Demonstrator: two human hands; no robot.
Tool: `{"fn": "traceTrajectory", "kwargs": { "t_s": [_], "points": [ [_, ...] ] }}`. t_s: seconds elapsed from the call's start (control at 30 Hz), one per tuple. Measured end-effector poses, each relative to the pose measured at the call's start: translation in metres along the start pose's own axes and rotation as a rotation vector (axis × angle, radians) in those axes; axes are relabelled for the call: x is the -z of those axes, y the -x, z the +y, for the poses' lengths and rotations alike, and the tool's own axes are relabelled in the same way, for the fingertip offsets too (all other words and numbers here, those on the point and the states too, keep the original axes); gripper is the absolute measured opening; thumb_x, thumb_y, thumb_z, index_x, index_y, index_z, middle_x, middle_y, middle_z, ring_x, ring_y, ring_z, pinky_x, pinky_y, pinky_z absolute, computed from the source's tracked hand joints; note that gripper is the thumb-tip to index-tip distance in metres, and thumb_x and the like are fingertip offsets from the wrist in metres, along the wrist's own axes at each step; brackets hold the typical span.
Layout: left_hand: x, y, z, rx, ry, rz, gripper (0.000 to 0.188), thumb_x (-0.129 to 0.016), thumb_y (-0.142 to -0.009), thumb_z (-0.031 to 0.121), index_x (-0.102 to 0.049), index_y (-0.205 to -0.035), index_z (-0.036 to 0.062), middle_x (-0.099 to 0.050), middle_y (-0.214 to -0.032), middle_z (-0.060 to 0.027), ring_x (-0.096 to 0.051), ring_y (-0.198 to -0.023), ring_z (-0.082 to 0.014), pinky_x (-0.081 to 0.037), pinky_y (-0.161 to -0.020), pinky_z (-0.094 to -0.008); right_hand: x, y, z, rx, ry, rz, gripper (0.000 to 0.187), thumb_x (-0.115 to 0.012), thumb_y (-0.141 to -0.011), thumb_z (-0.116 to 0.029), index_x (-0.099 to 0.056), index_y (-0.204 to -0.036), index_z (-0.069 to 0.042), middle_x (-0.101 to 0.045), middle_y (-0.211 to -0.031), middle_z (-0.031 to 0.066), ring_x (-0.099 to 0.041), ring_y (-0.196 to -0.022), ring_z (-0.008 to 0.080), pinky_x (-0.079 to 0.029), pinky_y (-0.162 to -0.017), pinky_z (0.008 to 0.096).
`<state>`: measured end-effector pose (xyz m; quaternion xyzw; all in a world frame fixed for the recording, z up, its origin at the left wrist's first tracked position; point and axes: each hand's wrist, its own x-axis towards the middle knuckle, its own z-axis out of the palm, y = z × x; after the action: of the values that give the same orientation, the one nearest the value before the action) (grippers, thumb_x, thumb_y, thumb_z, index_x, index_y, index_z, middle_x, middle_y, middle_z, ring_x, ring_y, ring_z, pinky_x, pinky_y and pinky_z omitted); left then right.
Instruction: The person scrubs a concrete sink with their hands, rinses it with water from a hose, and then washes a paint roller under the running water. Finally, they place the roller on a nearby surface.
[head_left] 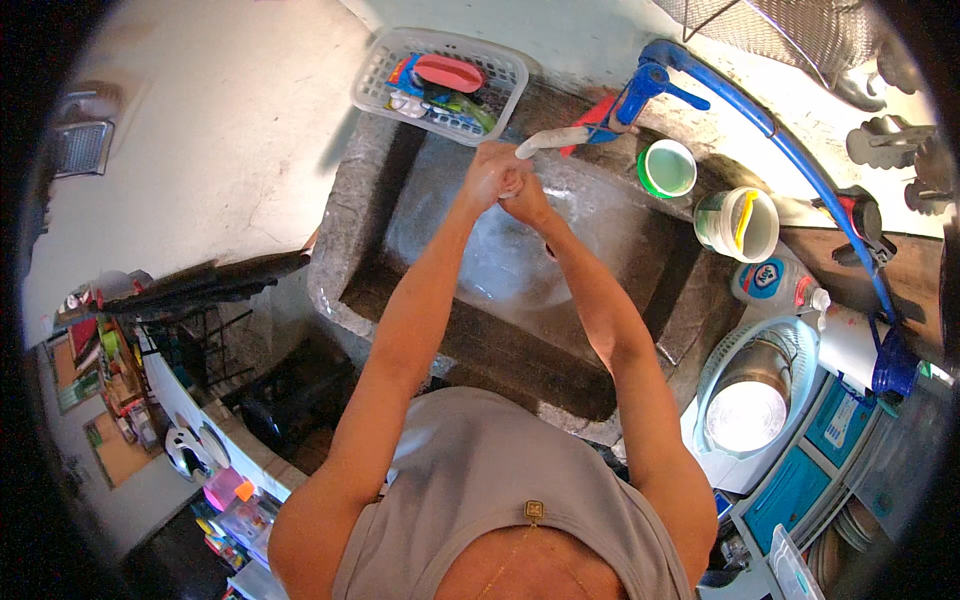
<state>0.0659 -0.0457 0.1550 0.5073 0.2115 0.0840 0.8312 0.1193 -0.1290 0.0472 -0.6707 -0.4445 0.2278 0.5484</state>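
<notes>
Both of my arms reach over a dark stone sink [345,215]. My left hand [487,175] and my right hand [524,198] are pressed together beneath the pale spout [553,141] of a blue tap [645,92]. The left hand looks wet, perhaps lathered. Its fingers are closed against the right hand, whose fingers are curled in. Anything held between them is hidden. Cloudy water [500,265] lies in the basin below.
A white plastic basket [513,95] holds a red brush [448,72] and packets. On the right stand a green-rimmed cup [668,170], a white tub [712,225], a clear bottle [765,282] and a light-blue basket [800,345] with a metal pot [745,415]. A blue hose [815,180] arches above.
</notes>
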Motion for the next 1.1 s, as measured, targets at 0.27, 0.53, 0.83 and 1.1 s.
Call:
{"fn": "traceTrajectory", "kwargs": {
  "t_s": [0.27, 0.53, 0.83, 1.1],
  "points": [
    [0.010, -0.010, 0.007, 0.102, -0.141, -0.040, 0.031, -0.063, -0.077, 0.008, -0.042, -0.054, 0.0064, -0.041, -0.045, -0.0019, -0.036, -0.033, -0.0097, -0.025, -0.032, -0.0258, -0.008, 0.000, 0.002, 0.164, -0.098, -0.062, 0.033, -0.075, -0.072, -0.021, -0.059, -0.095, -0.004, -0.065, -0.083, 0.0038, -0.062, -0.081, 0.0227, -0.050, -0.072, 0.0357],
    [0.012, -0.007, -0.002, 0.173, -0.009, -0.073, 0.014, -0.063, -0.076, 0.006, -0.053, -0.068, 0.0009, -0.045, -0.049, -0.0030, -0.041, -0.038, -0.0104, -0.029, -0.034, -0.0257, -0.008, 0.006, -0.007, 0.018, -0.175, 0.024, 0.041, -0.076, -0.069, -0.017, -0.056, -0.103, -0.006, -0.062, -0.098, 0.0084, -0.062, -0.088, 0.0254, -0.050, -0.076, 0.0368],
    [0.007, 0.034, -0.019, 0.238, -0.195, -0.203, 0.025, -0.070, -0.068, 0.007, -0.047, -0.061, 0.0084, -0.047, -0.052, 0.0001, -0.044, -0.042, -0.0084, -0.033, -0.038, -0.0243, 0.000, 0.052, -0.042, -0.511, -0.612, -0.432, 0.046, -0.076, -0.068, -0.010, -0.051, -0.107, -0.007, -0.055, -0.067, -0.0003, -0.056, -0.061, 0.0153, -0.046, -0.059, 0.0311],
    [-0.014, 0.101, -0.041, 0.156, -0.226, -0.068, 0.022, -0.063, -0.064, 0.006, -0.042, -0.055, 0.0082, -0.041, -0.048, 0.0033, -0.034, -0.040, -0.0062, -0.026, -0.036, -0.0252, -0.060, 0.136, -0.034, -0.149, -0.390, 0.122, 0.035, -0.059, -0.078, -0.009, -0.048, -0.111, -0.002, -0.053, -0.101, 0.0084, -0.053, -0.094, 0.0191, -0.045, -0.077, 0.0333]
  ]
}}
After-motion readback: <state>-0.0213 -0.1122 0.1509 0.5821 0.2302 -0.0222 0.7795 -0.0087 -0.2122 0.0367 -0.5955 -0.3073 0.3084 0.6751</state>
